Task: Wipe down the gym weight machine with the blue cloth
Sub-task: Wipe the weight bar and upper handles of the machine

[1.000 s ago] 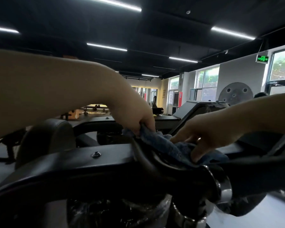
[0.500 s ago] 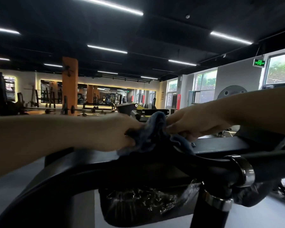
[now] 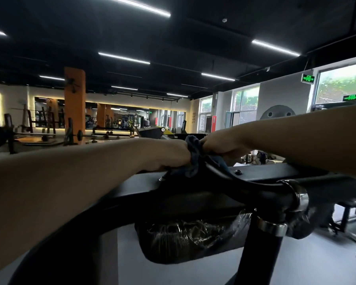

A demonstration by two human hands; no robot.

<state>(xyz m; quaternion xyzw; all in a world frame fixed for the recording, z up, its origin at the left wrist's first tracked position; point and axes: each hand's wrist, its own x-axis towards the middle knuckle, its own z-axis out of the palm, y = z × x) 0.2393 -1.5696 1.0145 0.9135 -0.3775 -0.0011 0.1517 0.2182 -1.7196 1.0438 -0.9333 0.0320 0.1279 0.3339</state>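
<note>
- the blue cloth (image 3: 193, 156) sat bunched on top of the black frame of the weight machine (image 3: 261, 173), held between both hands.
- the left hand (image 3: 171, 155) reached in from the left, its fingers curled round the cloth's left side; the fingertips themselves were hidden in the folds.
- the right hand (image 3: 220, 146) came in from the right, its fingers (image 3: 227, 154) bent and pinching the cloth's right side, pressing it down on the frame.
- the two hands lay just beside each other, with only the gathered cloth between them.
- a bolt (image 3: 238, 172) sat on the frame just right of the cloth.
- a chrome collar (image 3: 301, 195) ringed the machine's arm at lower right.
- a pad wrapped in clear plastic film (image 3: 189, 235) hung below the frame.
- an orange pillar (image 3: 74, 99) and a barbell (image 3: 49, 135) stood well apart in the background at left.
</note>
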